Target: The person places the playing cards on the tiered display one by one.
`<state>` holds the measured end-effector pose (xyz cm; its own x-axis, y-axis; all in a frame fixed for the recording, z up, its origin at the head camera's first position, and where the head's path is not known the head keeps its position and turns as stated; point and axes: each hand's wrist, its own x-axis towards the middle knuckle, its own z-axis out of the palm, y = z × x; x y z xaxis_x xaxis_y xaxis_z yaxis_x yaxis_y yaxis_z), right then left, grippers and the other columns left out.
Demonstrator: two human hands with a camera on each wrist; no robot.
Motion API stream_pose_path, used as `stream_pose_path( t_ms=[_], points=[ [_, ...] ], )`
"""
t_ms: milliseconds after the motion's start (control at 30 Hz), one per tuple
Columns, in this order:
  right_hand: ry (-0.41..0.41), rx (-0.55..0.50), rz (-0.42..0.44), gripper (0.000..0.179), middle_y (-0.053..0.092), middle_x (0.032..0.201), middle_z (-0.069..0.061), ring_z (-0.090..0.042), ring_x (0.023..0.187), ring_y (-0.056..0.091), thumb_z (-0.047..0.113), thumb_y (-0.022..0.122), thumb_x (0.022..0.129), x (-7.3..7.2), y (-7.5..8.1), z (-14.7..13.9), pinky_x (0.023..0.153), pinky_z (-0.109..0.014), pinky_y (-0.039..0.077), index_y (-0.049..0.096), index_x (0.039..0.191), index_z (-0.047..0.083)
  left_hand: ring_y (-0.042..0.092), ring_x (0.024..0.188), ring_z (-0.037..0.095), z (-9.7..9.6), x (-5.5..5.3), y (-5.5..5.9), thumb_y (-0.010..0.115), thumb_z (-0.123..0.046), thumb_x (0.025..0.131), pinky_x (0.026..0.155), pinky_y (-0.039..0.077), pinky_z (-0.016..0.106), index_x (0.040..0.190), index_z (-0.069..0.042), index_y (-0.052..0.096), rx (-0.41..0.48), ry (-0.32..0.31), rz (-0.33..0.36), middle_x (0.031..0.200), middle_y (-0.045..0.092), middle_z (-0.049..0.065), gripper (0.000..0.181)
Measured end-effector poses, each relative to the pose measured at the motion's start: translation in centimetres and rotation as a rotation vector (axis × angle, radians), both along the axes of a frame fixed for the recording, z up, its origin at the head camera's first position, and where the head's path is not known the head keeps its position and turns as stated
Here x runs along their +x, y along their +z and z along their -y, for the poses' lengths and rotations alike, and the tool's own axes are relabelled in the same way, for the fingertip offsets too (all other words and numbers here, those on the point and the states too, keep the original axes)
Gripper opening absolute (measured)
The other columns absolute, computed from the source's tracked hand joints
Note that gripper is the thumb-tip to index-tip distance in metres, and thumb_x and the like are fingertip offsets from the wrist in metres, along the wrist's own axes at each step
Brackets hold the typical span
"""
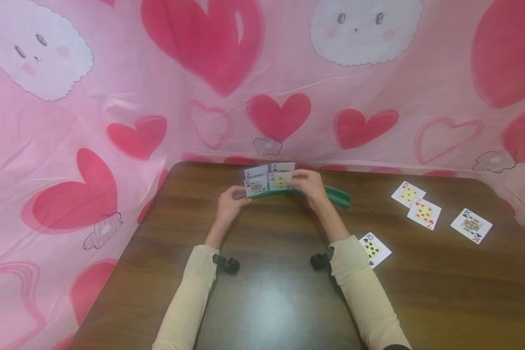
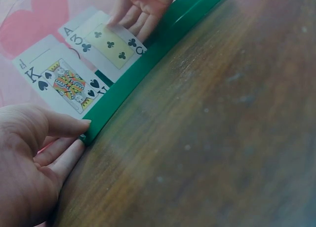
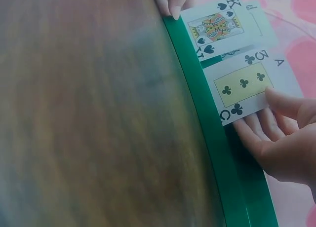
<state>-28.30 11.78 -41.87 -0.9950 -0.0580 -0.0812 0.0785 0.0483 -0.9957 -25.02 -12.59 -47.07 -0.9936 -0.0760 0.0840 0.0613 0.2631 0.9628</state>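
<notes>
A curved green card holder [image 1: 338, 197] stands near the table's far edge. My left hand [image 1: 229, 204] grips its left end, thumb in front and fingers beneath in the left wrist view. A king of spades [image 2: 66, 84] stands in the front slot beside that hand. To its right, my right hand [image 3: 281, 138] pinches a three of clubs [image 3: 242, 86] by its right side, thumb on the face and fingers behind. The card's lower edge is at the holder's front strip. Behind these stand an ace [image 1: 283, 166] and another card [image 1: 255, 171], mostly hidden.
Face up on the table [image 1: 262, 301] to the right lie a black king [image 1: 471, 226], a seven of hearts [image 1: 424, 214] overlapping a red-suited card [image 1: 407, 193], and a ten of spades [image 1: 378, 250] partly behind the right sleeve. A pink heart-patterned cloth [image 1: 332, 87] hangs behind the table.
</notes>
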Motion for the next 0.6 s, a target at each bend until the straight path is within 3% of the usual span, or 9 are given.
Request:
stream_pose_path(
  t_ms=[267,600],
  points=[
    [-0.029,0.039,0.015,0.032,0.062,0.104,-0.016,-0.025,0.094,0.059,0.013,0.073,0.079,0.18,-0.08,0.06,0.083,-0.036,0.048,0.064,0.106,-0.003,0.062,0.095,0.024,-0.10,-0.18,-0.23,0.072,-0.003,0.075,0.082,0.047,0.038,0.100,-0.006,0.064,-0.013,0.015,-0.015,0.101,0.065,0.010,0.027],
    [-0.081,0.179,-0.053,0.028,0.064,0.098,-0.012,-0.024,0.088,0.060,0.018,0.074,0.079,0.48,0.17,0.35,0.080,-0.034,0.050,0.068,0.099,0.000,0.061,0.096,0.023,-0.06,0.00,0.14,0.074,-0.004,0.074,0.083,0.047,0.037,0.101,-0.005,0.064,0.016,0.005,-0.001,0.102,0.065,0.011,0.029]
  ],
)
